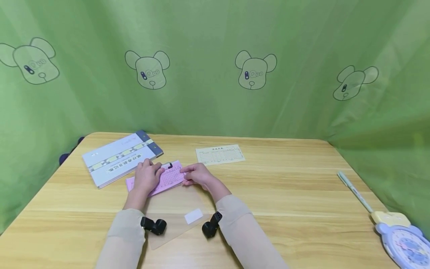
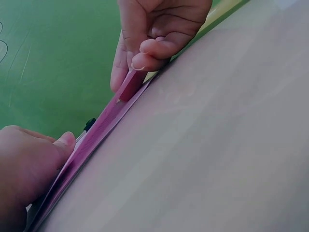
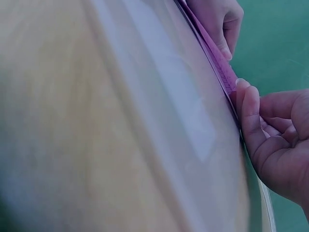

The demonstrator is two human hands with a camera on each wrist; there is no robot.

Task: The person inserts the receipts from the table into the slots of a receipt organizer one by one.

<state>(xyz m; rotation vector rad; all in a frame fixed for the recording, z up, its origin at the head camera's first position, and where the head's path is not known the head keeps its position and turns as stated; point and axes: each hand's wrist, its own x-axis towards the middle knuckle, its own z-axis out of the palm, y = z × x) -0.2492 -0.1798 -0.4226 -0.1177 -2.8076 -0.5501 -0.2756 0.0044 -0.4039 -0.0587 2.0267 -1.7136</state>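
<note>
A pink printed form pad (image 1: 170, 177) lies slanted on a clear clipboard (image 1: 174, 201), under the metal clip (image 1: 167, 165) at its top edge. My left hand (image 1: 146, 176) grips the clipboard's top edge beside the clip, and its thumb (image 2: 66, 141) presses by the clip's wire. At the pad's right end my right hand (image 1: 199, 175) pinches the edge of the pink sheets between thumb and fingers. In the right wrist view, those fingertips (image 3: 248, 99) meet the pink edge. The pad's left part is hidden behind my left hand.
A grey-blue ledger book (image 1: 122, 157) lies at the left, close to my left hand. A pale printed slip (image 1: 220, 154) rests toward the back. On the right are a light green pen (image 1: 355, 191) and a blue toy clock (image 1: 408, 244). A green curtain (image 1: 215, 112) stands behind the table.
</note>
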